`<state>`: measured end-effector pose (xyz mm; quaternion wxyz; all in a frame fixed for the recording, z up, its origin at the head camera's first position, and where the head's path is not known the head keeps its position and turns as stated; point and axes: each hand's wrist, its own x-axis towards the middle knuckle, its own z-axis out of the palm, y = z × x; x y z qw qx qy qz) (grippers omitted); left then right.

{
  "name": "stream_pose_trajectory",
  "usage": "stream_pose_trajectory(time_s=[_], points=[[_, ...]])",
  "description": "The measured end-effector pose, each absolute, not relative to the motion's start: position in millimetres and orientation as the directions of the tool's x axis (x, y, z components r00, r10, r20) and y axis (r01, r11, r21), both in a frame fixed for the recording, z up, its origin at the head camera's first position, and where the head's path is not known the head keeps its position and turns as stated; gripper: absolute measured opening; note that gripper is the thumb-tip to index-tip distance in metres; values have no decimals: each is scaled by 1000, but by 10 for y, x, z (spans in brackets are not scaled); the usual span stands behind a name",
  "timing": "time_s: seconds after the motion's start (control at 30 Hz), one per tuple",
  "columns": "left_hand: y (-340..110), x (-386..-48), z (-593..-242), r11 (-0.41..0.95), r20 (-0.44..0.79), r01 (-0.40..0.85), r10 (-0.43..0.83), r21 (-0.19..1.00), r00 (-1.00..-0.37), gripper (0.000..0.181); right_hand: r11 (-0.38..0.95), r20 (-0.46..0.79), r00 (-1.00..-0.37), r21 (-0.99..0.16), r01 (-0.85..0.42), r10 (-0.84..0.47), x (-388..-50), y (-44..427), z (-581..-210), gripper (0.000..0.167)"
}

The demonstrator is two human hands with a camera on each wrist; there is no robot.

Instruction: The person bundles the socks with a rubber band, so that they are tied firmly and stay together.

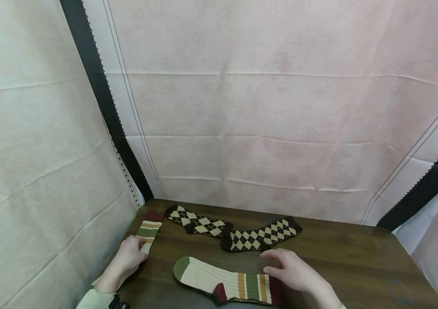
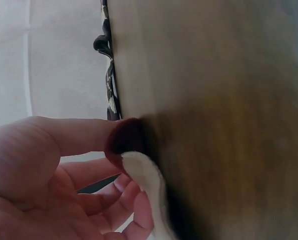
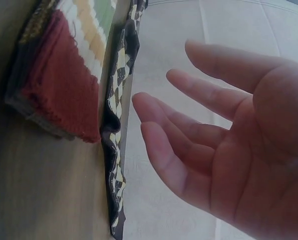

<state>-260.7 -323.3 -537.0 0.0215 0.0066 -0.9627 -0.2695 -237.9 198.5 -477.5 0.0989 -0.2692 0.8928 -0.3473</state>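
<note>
At the table's left edge my left hand [image 1: 129,254] pinches a striped sock [image 1: 150,231] with a dark red cuff and green and mustard bands. In the left wrist view its dark red heel [image 2: 126,140] lies at the fingertips. My right hand [image 1: 297,271] hovers with loosely bent fingers by the red cuff of a cream striped sock [image 1: 207,274] lying flat near the front. It holds nothing. In the right wrist view that cuff [image 3: 64,85] lies on top of further dark and grey layers, apart from the fingers.
Behind lie two black-and-cream argyle socks, a left one [image 1: 203,224] and a right one [image 1: 261,236], their ends meeting. A blue ring-shaped mark [image 1: 400,292] shows on the brown wooden table [image 1: 342,253] at right. Pale cloth [image 1: 265,107] hangs behind and at the sides.
</note>
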Motion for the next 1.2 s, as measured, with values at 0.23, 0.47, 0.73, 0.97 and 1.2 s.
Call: stream_pose_trajectory(time_s=[0.23,0.47,0.73,0.97,1.2], points=[[-3255,-2600,-5344,865,10,18,15,501,-1000,53,621,-2,-828,-663,-418,-560,-2377,2009,-4782,38],[-3315,-2545,-5331,846,-7,9,16,533,-1000,53,612,-21,-815,-672,-417,-579,-2384,2010,-4763,40],[-3306,-2511,-5321,817,-3,54,68,574,-998,53,607,-17,-794,-655,-451,-608,-2392,1950,-4733,39],[-3283,-2504,-5341,799,21,137,153,586,-988,57,599,-37,-763,-644,-476,-645,-2488,1779,-4710,39],[-3253,-2468,-5319,791,45,183,193,584,-980,59,585,-78,-725,-654,-481,-684,-2567,1574,-4690,35]])
